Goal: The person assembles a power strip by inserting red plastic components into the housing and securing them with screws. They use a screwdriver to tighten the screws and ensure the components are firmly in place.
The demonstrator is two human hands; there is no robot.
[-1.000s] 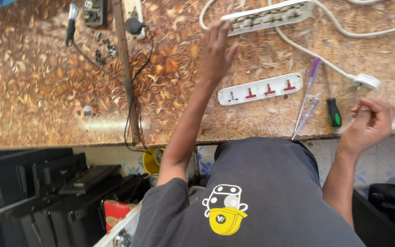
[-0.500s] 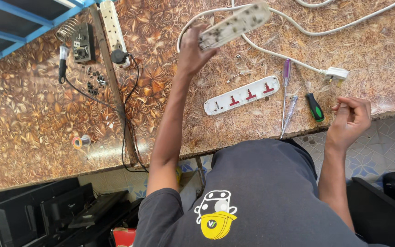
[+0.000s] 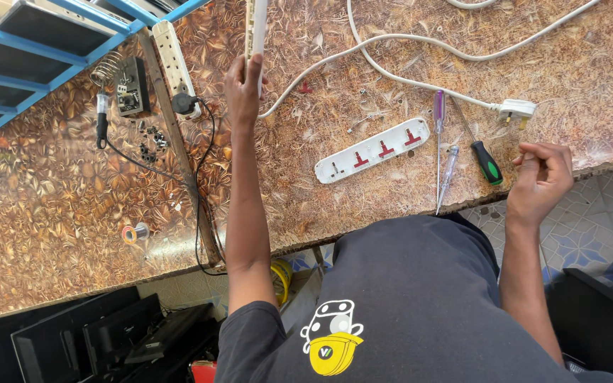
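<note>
My left hand [image 3: 243, 84] is stretched far across the patterned brown table and grips the end of a white power strip body [image 3: 256, 25] that runs up out of the picture. Its white cable [image 3: 391, 67] loops over the table to a white plug [image 3: 516, 110]. My right hand [image 3: 542, 177] hovers at the table's near edge with its fingers curled loosely; I cannot tell whether it pinches anything small. Left of it lie a green-handled screwdriver [image 3: 487, 162], a purple-handled screwdriver [image 3: 438, 113], a clear tester screwdriver [image 3: 447, 170] and a white socket cover with red shutters [image 3: 372, 150].
A second white power strip [image 3: 172, 53] with a black plug [image 3: 184, 105] lies at the left, beside a wooden strip [image 3: 179, 156], a soldering iron with its stand [image 3: 104, 106] and a solder roll [image 3: 135, 232]. Blue metal shelving [image 3: 44, 42] is top left. Dark monitors [image 3: 79, 340] stand below the table.
My left hand has carried the power strip body leftward and turned it from lying across to pointing away. My right hand stays near the table edge.
</note>
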